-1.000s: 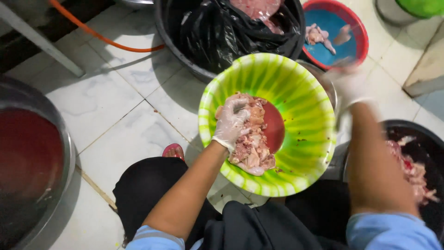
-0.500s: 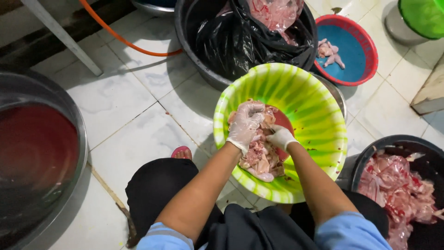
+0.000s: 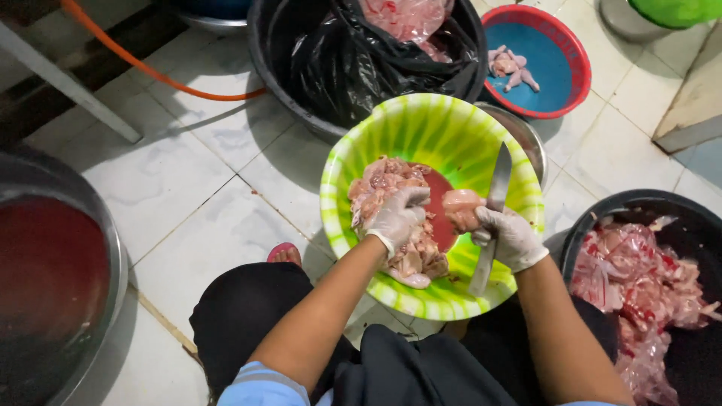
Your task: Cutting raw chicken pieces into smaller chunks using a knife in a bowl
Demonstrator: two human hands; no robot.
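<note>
While both gloved hands work over green bowl (image 3: 421,128), right hand (image 3: 510,239) shut around big knife (image 3: 492,207) and pink meat piece (image 3: 460,209). Knife long way runs up and down, tip away from person, handle end low by bowl edge. Meat piece sits just left of blade, touching right hand fingers. Left hand (image 3: 397,218) fingers curled down on meat pile (image 3: 398,225) in bowl, just beside meat piece. Right hand nearer to it.

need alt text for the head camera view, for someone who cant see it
Two gloved hands work raw chicken pieces in a green striped bowl: the left hand presses the pile, the right hand holds a knife and one piece.
</note>
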